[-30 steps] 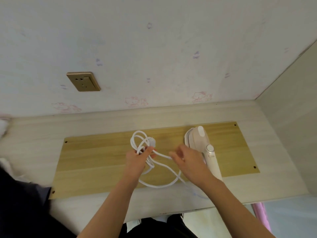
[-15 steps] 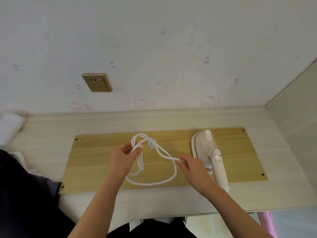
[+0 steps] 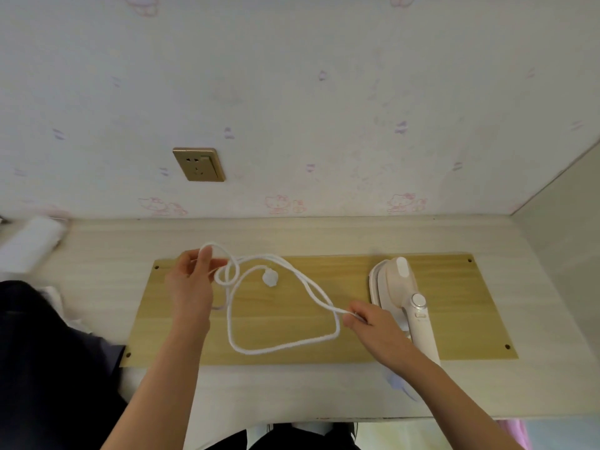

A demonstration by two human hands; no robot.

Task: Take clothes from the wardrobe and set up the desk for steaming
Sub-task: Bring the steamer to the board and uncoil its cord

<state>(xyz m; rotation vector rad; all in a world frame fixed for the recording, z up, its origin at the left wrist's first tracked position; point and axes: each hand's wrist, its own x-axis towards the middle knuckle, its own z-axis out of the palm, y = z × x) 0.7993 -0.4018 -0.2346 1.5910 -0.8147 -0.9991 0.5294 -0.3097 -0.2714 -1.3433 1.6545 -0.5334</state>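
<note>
Left hand (image 3: pixel 191 284) was pinching one end of the white cord (image 3: pixel 285 344) up by the yellow board's (image 3: pixel 292 313) far-left corner, and the right hand (image 3: pixel 373 323) pinched it near the cream steamer (image 3: pixel 401 287), which lay flat on the board. The cord made a big loose loop between them, plug (image 3: pixel 270 278) resting inside it. Tabletop (image 3: pixel 292 235) was pale wood, with a gold wall socket (image 3: pixel 198 164) above and a white roll (image 3: pixel 32 245) at far left.

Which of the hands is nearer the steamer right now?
Right. The right hand pinches the cord just beside the steamer; the left hand holds cord loops far across the board, nearer the plug.
</note>
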